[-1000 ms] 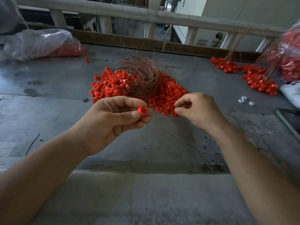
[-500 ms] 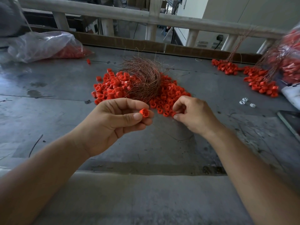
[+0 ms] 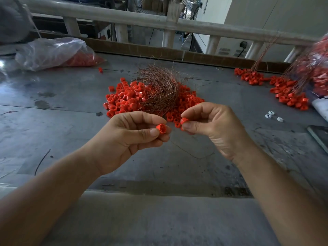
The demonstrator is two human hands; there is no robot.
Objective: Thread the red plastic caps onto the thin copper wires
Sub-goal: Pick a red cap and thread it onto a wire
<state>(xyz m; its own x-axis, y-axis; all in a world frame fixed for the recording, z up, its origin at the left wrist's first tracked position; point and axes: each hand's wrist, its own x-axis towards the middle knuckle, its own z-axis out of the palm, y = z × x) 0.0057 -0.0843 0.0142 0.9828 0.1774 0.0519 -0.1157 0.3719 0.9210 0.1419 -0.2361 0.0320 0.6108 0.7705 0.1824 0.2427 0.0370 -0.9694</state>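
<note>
Two red caps pinched: left hand, right hand.

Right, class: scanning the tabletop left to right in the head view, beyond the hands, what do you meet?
Clear plastic bag → lone red cap → copper wire tangle → right-hand heap of red caps.

Our right hand is now off the pile of red caps, where it was picking half a second ago. It pinches a fresh cap between thumb and forefinger, raised close beside the cap in our left hand.
</note>
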